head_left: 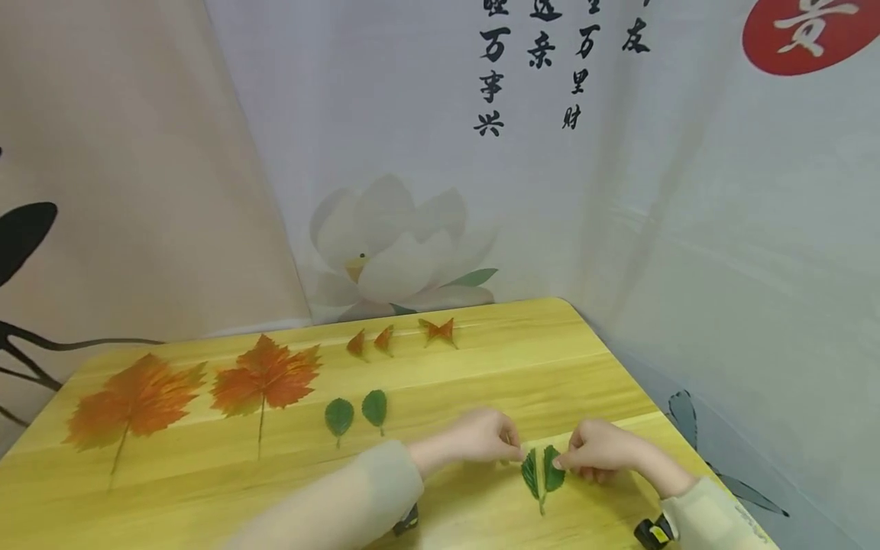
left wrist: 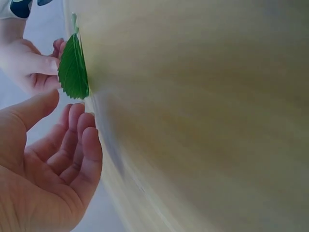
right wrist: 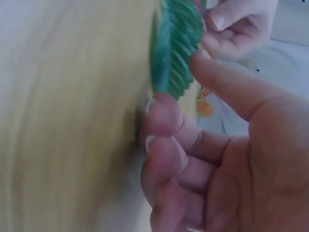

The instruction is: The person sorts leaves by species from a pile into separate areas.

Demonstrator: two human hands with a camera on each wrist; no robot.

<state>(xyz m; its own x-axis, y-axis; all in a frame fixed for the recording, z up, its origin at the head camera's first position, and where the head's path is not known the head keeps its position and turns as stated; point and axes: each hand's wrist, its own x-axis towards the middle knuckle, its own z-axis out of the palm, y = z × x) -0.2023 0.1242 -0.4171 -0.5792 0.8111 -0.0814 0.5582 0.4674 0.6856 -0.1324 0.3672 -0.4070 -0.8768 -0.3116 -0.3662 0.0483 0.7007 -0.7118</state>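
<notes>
Two green serrated leaf pieces (head_left: 530,473) lie side by side in a V at the front right of the wooden table, with a stem at their lower end. My right hand (head_left: 605,451) pinches the outer edge of the right-hand leaf piece (head_left: 553,468) between thumb and fingers, its other fingers curled. In the right wrist view the green leaf (right wrist: 178,48) shows its veined face beside the thumb tip. My left hand (head_left: 490,437) is close by the left piece, thumb and fingers apart around a gap in the left wrist view, near the green leaf (left wrist: 73,67).
Two large orange maple-like leaves (head_left: 266,374) lie at the left of the table (head_left: 481,359). Two round green leaves (head_left: 374,409) lie mid-table. Small orange leaf pieces (head_left: 356,344) sit near the back edge, some joined in a bow shape (head_left: 438,331). A printed curtain (head_left: 412,137) hangs behind.
</notes>
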